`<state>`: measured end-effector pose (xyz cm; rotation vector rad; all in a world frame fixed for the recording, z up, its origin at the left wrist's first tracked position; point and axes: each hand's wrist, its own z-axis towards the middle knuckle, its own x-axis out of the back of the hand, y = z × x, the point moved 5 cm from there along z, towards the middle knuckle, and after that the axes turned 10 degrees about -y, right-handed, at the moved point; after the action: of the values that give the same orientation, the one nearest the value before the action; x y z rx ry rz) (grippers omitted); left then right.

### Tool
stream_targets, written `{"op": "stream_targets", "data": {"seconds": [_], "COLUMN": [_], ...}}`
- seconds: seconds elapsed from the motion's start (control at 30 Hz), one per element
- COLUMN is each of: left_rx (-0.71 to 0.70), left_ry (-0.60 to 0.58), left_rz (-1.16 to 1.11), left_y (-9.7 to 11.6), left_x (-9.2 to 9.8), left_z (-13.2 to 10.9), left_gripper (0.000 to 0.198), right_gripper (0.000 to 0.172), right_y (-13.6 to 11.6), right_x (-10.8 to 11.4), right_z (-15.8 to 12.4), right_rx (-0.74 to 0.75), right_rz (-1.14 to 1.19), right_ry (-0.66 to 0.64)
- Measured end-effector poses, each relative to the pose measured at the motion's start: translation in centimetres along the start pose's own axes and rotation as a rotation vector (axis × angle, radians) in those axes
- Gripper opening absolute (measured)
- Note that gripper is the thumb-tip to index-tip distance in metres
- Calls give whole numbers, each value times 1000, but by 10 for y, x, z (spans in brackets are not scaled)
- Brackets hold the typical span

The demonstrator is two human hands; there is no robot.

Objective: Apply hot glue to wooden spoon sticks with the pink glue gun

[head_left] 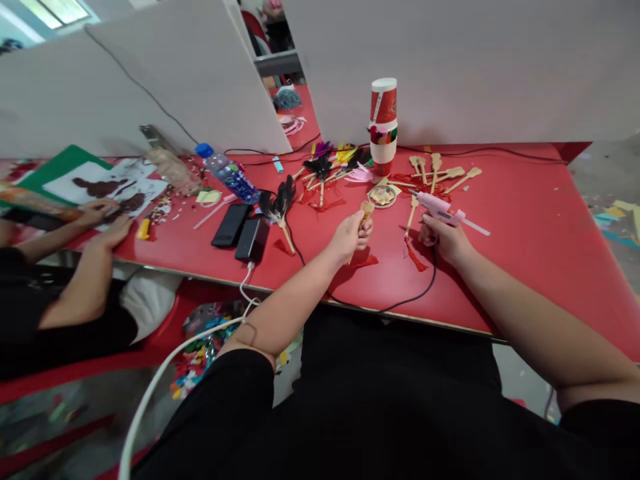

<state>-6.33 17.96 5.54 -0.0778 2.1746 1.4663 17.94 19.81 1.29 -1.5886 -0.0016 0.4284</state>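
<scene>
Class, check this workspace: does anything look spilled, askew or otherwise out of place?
Yes. Tiny brown and pale scraps lie strewn across the red tabletop, left of the blue-capped plastic bottle. Coloured flat scraps litter the grey floor at far right. Both look untidy, being scattered loose.

Red table (540, 230) is backed by white panels (465, 73). Bright window (63, 10) is seen beyond table's left end. Grey floor (615, 159) right of table is littered with scraps (626, 209).
</scene>
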Motion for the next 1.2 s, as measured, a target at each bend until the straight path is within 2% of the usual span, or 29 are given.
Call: {"op": "stream_targets", "data": {"seconds": [0.1,0.2,0.3,0.43,0.6,0.77,0.9,1.0,1.1,1.2], "left_rx": [38,11,-91,-182,-162,-171,-226,-237,-238,-223], "left_ry": [87,155,168,144,147,61,56,7,-19,19], "left_rz": [-40,-131,-192,-118,40,105,123,98,93,107], "left_y": [-21,-33,-32,-31,-37,-44,-49,-52,-53,-52], "left_x": [14,25,27,22,17,9,12,15,14,10], "left_z": [-28,-41,-38,-29,-25,-26,-22,-18,-15,-13], "left_gripper": [57,58,60,60,63,54,48,46,47,49], "right_gripper": [63,60,61,64,60,62,57,56,57,61], "right_y": [3,4,2,4,8,6,4,5,5,4], "right_x": [-1,-3,-2,4,13,12,12,14,10,-1], "right_z": [3,7,10,10,2,-1,1,-1,-6,-13], "right_rx": [-7,6,40,33,21,12,14,16,42,53], "right_rz": [4,-5,-8,-9,-6,-21,-55,-62,-58,-60], "right_ry": [-22,-37,9,24,22,35,36,59,65,19]}}
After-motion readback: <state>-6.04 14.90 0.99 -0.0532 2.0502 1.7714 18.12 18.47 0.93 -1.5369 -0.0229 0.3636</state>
